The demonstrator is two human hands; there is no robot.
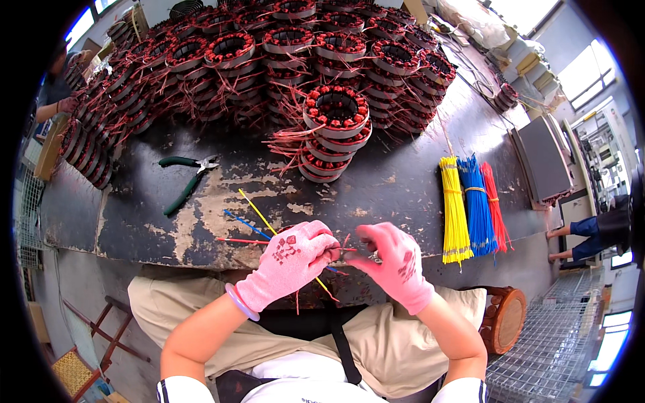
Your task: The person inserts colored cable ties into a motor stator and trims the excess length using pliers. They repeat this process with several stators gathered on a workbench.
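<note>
Both hands wear pink knit gloves above the near table edge. My left hand (295, 254) is closed around a yellow wire (255, 209), a blue wire (246, 222) and a red wire (236, 240). Their long ends stick out to the left, and shorter ends hang below the fingers. My right hand (398, 267) is close beside it, thumb and fingers curled in a pinch at a thin red wire end (348, 249). How the wire ends meet is partly hidden by the fingers. Ahead stands a short stack of wound stator rings (336, 131) with red leads trailing left.
Green-handled cutting pliers (185, 185) lie open on the worn black table (141, 221). To the right are tied bundles of yellow wires (455, 215), blue wires (478, 211) and red wires (495, 208). Many stator stacks (228, 50) fill the back. Another person (57, 101) is at far left.
</note>
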